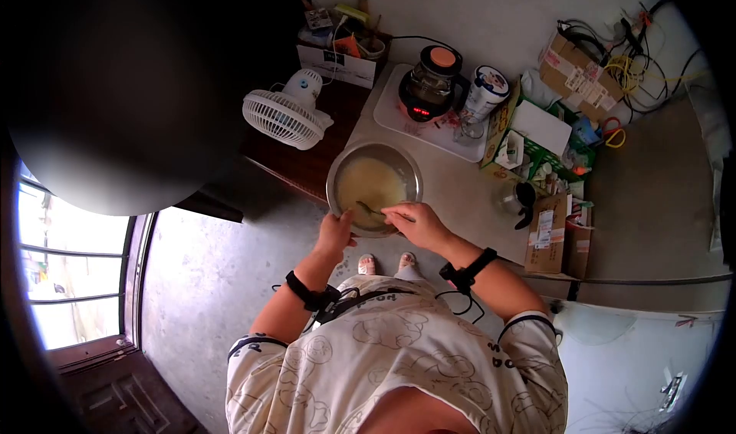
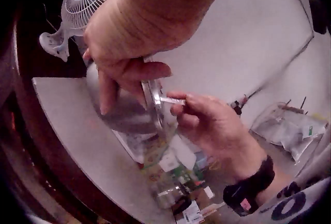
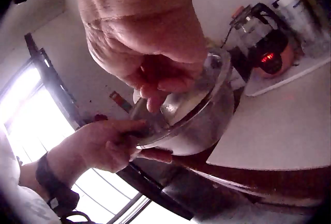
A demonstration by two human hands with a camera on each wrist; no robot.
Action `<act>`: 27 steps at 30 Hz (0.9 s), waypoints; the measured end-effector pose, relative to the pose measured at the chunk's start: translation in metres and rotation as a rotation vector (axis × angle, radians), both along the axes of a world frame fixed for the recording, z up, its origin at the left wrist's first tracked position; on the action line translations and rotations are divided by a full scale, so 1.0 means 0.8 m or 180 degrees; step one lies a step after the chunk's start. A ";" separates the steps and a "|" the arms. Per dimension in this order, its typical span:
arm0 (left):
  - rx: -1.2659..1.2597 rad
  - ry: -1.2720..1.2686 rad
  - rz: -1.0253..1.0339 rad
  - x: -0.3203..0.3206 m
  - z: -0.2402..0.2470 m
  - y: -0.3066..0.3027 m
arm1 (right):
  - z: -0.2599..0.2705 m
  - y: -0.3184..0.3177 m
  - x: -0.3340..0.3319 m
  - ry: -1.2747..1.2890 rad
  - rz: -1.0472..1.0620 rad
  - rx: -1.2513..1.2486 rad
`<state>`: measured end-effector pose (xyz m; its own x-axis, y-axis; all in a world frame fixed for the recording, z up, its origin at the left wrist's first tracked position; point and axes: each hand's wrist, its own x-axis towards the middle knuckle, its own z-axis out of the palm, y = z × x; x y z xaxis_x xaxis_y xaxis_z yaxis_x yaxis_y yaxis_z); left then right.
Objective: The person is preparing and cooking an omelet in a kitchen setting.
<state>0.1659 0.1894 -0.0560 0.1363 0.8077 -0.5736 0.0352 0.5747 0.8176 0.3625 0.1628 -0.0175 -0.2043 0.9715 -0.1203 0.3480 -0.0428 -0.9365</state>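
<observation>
A metal bowl [image 1: 418,179] holding a pale yellowish mixture is at the middle of the head view, near the counter's corner. The left hand [image 1: 334,233] grips its near left rim; in the left wrist view that hand [image 2: 132,48] has fingers along the bowl's outside [image 2: 124,113]. The right hand [image 1: 418,225] pinches the handle of a spoon [image 1: 368,208] whose other end lies in the mixture. In the right wrist view the right hand [image 3: 150,43] is curled above the bowl [image 3: 201,131], its spoon mostly hidden.
A white fan [image 1: 287,112] stands on the dark table at left. Behind the bowl, a tray [image 1: 389,112] holds a lit electric kettle [image 1: 429,89] and a tub [image 1: 487,89]. Farther right are a glass pot [image 1: 515,200], a green crate [image 1: 571,175] and cardboard boxes [image 1: 548,235].
</observation>
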 end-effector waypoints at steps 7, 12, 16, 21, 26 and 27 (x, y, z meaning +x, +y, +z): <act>-0.0085 0.0019 -0.0024 0.001 0.001 -0.012 | 0.016 0.062 0.020 -0.1569 0.0369 0.1808; -0.0075 0.0023 0.0133 -0.001 0.005 -0.009 | 0.013 0.041 0.056 -0.1766 0.0101 0.1864; 0.0067 0.0252 0.0051 0.001 -0.012 0.001 | 0.005 -0.004 0.049 -0.1466 -0.0287 0.1047; 0.0048 0.0053 0.0091 0.009 0.001 -0.003 | -0.001 -0.025 0.017 -0.0335 -0.0352 0.0110; -0.0048 -0.0045 0.0029 0.008 0.000 -0.005 | 0.036 0.010 0.022 -0.1134 0.0252 0.1422; -0.0005 -0.0053 -0.0016 0.009 0.001 -0.007 | 0.034 0.022 0.030 -0.1294 0.0253 0.1742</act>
<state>0.1734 0.1836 -0.0553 0.1499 0.8060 -0.5726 0.0245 0.5759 0.8171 0.3864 0.1804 0.0097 -0.3199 0.8982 0.3016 0.6589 0.4396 -0.6103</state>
